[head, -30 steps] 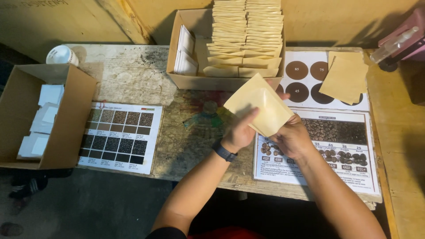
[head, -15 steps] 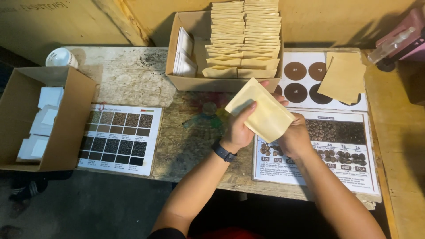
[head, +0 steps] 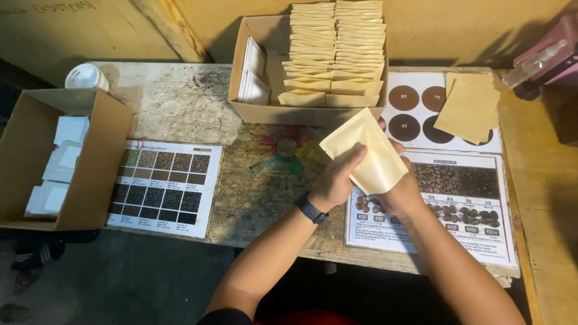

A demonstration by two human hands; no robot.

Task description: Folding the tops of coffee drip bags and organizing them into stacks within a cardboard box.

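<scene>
Now 2 hands, left hand [head: 338, 180] and right hand [head: 402, 191], pinch tan pouch [head: 367, 150] between them.

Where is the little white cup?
In the head view, the small white cup stands at the table's far left corner, just behind the open cardboard box of white packets, far from both hands.

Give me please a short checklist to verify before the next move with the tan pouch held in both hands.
1. Both hands on the pouch: left hand on its front, right hand at its lower edge: ok.
2. Tan pouch lifted off the table: ok.
3. Pouch mouth open: cannot tell.
4. Pouch empty: cannot tell.
5. Box of stacked pouches close behind: ok.
6. Box with white packets within sight, on the left: ok.
</scene>
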